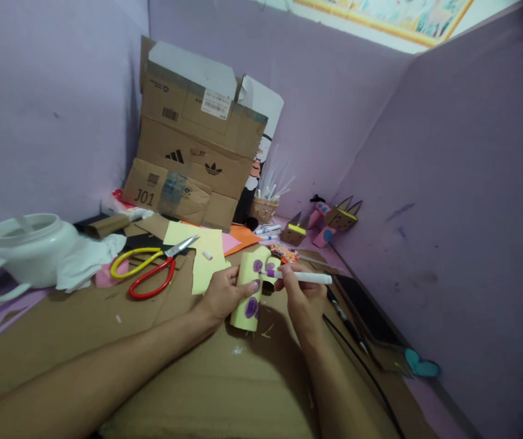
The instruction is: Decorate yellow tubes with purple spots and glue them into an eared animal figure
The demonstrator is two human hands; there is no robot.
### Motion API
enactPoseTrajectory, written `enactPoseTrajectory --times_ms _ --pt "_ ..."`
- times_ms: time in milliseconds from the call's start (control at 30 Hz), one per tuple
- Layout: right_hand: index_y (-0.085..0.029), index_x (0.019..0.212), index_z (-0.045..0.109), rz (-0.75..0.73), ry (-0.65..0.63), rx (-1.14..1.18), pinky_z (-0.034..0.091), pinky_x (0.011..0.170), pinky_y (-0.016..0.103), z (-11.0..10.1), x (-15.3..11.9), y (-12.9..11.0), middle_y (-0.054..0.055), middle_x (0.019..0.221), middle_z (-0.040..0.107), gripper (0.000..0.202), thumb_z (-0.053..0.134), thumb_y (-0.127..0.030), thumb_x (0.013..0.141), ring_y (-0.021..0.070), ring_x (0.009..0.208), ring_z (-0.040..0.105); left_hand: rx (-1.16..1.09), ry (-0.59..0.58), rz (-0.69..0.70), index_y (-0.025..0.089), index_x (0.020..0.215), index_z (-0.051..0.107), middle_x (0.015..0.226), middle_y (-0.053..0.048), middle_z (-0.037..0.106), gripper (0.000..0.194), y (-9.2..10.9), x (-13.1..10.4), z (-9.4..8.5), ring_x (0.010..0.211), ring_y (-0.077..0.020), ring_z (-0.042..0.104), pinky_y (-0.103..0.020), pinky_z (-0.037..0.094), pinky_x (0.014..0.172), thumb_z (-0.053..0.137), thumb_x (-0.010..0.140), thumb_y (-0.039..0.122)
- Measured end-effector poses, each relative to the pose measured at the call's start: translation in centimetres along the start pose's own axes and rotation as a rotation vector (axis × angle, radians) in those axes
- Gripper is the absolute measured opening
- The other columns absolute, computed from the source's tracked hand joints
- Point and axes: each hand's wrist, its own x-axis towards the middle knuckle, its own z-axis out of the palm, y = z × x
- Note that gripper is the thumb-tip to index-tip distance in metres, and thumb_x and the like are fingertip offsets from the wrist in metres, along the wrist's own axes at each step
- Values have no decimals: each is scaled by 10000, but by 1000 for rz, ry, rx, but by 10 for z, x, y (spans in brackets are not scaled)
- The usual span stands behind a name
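My left hand is closed around the left side of a yellow paper tube, its thumb lying across the front. Several purple spots are coloured on the tube, which stands slightly tilted over the cardboard. In my right hand is a white marker with a purple tip end, held nearly level. The marker's tip meets the tube near its upper spot. Behind the marker, a second yellow piece with purple on it is partly hidden. A small white cap lies on yellow paper left of the tube.
Scissors with yellow and red handles lie at left, near a white teapot. An unfolded cardboard box leans on the back wall. A basket and cardboard animal figures stand behind. A black cable runs along the right.
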Motion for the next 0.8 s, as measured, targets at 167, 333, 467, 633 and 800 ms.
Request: enactPoseTrajectory --times_ms 167,333,467,633,800 --pt "-154 719 657 26 -15 -7 455 455 243 0 0 -2 -23 475 596 215 621 -357 778 132 440 568 8 -4 9 93 924 665 795 -68 712 410 -1 1 -1 666 -165 617 -274 483 614 779 556 233" --pt "-152 716 655 25 -24 0 469 458 247 1 0 -2 -16 483 609 217 621 -358 777 139 445 585 21 0 11 96 920 664 776 -64 709 405 -2 0 0 659 -172 619 -286 487 614 778 558 237" --pt "-152 706 656 29 -40 11 468 456 246 1 0 -4 -10 491 614 224 624 -362 776 139 453 585 25 3 17 98 915 670 794 -70 715 395 -2 1 0 669 -172 625 -278 486 617 777 560 233" --pt "-154 708 670 24 -35 55 471 469 254 1 0 -4 -14 491 614 224 629 -362 780 136 453 577 8 -9 9 95 933 669 788 -74 719 421 -2 1 0 673 -178 632 -282 492 620 784 552 233" --pt "-152 730 669 -2 54 71 455 478 256 -2 2 0 -19 491 605 221 619 -356 796 131 460 559 -13 27 -20 99 885 662 753 -62 710 384 0 -1 1 621 -159 614 -280 490 595 784 540 217"
